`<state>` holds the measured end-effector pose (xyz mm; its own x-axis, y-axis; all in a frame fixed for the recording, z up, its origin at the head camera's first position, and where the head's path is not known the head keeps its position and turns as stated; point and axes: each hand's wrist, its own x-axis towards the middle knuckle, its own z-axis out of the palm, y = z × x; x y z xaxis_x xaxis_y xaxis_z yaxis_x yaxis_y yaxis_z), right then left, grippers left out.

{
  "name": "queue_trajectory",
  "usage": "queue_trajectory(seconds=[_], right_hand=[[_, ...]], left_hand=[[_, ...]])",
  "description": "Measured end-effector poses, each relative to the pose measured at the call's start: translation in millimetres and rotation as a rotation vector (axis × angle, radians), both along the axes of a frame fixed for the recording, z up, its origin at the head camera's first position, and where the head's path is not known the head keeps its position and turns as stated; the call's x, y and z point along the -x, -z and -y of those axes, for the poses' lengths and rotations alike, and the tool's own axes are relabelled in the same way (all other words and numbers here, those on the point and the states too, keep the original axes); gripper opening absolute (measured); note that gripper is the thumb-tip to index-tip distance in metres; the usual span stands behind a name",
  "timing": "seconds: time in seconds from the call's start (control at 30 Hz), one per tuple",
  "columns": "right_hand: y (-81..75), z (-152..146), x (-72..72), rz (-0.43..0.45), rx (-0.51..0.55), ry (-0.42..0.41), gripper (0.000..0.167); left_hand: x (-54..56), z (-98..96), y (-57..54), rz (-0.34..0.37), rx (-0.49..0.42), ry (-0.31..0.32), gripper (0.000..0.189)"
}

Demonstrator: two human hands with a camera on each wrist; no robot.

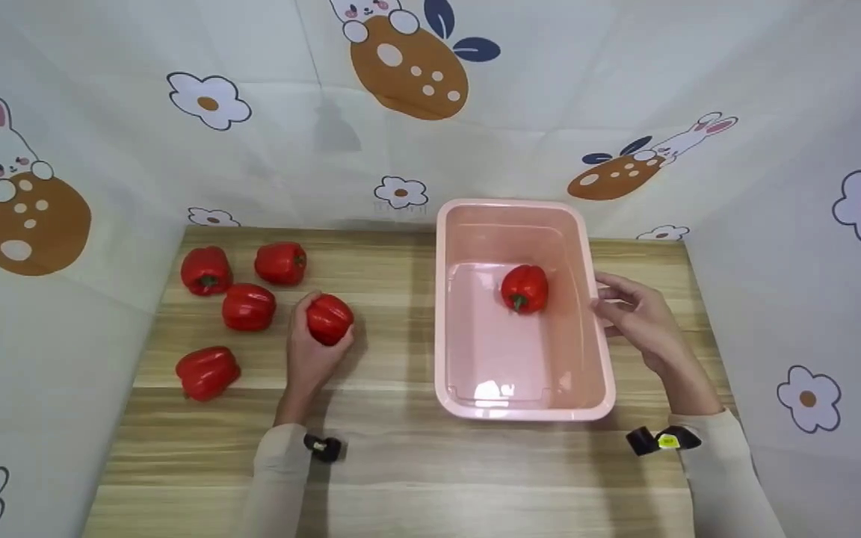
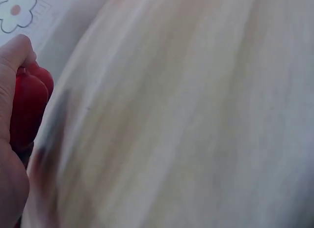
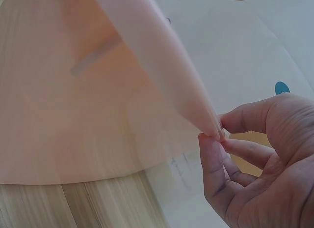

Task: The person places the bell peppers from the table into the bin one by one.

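Observation:
My left hand (image 1: pixel 312 357) grips a red bell pepper (image 1: pixel 330 319), thumb on one side and fingers round the other. In the left wrist view the same pepper (image 2: pixel 30 107) shows at the left edge, partly hidden by the hand (image 2: pixel 11 164). On the right, my right hand (image 1: pixel 643 317) pinches the right rim of a pink plastic bin (image 1: pixel 443 314). The right wrist view has the thumb and fingertips of that hand (image 3: pixel 260 161) at the edge of the bin (image 3: pixel 162 66). Inside the bin lies one red bell pepper (image 1: pixel 525 288), its green stem toward me.
Several more red bell peppers (image 1: pixel 249 307) lie on the wooden table (image 1: pixel 386 471) left of my left hand. One pepper (image 1: pixel 208 372) sits nearer to me than the others. A patterned cloth (image 1: pixel 288 164) walls off the back and both sides.

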<state>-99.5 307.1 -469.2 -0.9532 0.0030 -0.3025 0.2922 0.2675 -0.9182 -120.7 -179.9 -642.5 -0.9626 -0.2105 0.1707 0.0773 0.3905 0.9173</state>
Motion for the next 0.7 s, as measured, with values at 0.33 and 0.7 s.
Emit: queue_trajectory(seconds=[0.33, 0.7], right_hand=[[-0.4, -0.2, -0.1, 0.001, -0.004, -0.006, 0.056], [0.4, -0.3, 1.1, -0.006, 0.006, -0.005, 0.055]], left_hand=[[-2.6, -3.9, -24.6, -0.009, -0.027, 0.011, 0.081], [-6.2, -10.9, -53.7, -0.043, -0.029, 0.038, 0.081]])
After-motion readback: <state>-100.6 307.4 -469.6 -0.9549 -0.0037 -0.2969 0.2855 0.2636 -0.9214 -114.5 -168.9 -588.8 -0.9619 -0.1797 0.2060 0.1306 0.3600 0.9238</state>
